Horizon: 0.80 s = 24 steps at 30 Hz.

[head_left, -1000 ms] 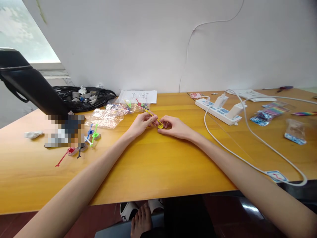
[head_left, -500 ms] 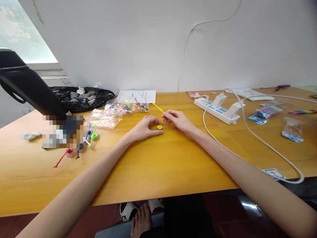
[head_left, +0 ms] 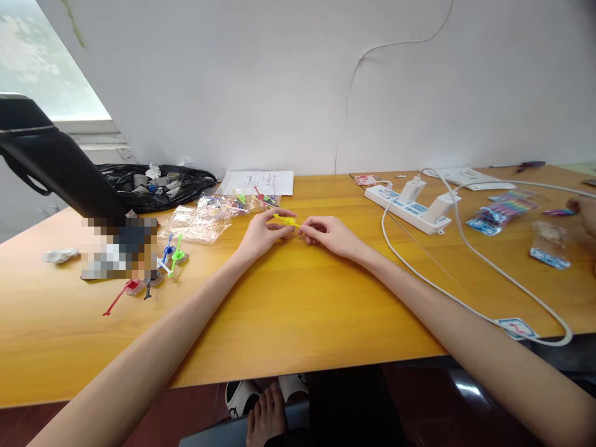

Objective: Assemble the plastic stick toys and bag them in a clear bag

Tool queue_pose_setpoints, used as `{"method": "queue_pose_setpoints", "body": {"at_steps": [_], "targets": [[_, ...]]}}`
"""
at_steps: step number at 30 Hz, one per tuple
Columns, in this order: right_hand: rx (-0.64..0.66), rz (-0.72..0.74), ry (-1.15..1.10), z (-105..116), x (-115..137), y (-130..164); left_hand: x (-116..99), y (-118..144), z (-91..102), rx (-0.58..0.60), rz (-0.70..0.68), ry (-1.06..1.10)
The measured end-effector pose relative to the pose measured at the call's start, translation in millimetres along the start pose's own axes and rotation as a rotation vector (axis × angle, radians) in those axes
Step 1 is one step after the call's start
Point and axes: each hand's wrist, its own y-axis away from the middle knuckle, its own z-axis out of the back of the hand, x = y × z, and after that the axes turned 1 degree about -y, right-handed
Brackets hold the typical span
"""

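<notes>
My left hand has its thumb and fingers closed around a small yellow plastic disc, whose lower side the thumb partly hides. From the right, my right hand pinches the end of a thin yellow plastic pointer. The pointer lies across the top of the disc, between the two hands. Whether the two parts are joined cannot be made out. To the left stand several similar pieces with clear bases, among them a green one, a blue one and a red one.
Clear plastic bags with coloured parts lie behind my left hand, before a paper sheet. A white power strip with cables is at right. Another person's hand shows at the right edge by a rainbow-coloured item.
The pointer has swung down from upright-slanting to nearly flat, over the disc. My left hand has shifted slightly left and up. Another person's hand has appeared at the right edge.
</notes>
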Motion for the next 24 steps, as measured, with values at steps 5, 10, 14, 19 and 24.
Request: {"method": "queue_pose_setpoints", "body": {"at_steps": [5,10,14,19,24], "targets": [[-0.017,0.000,0.071,1.2,0.2,0.4,-0.8,1.2,-0.4,0.004,0.013,0.021],[-0.017,-0.005,0.100,1.5,2.3,1.2,-5.8,1.9,-0.3,-0.006,-0.011,0.043],[-0.017,-0.008,0.121,0.9,2.4,1.3,-8.6,2.3,0.4,-0.007,-0.004,0.040],[-0.018,-0.005,0.130,0.6,1.6,1.4,-6.4,1.3,1.6,0.027,-0.020,0.058],[-0.013,-0.001,0.137,0.8,2.2,1.8,-6.5,1.1,2.1,0.035,-0.014,0.064]]}}
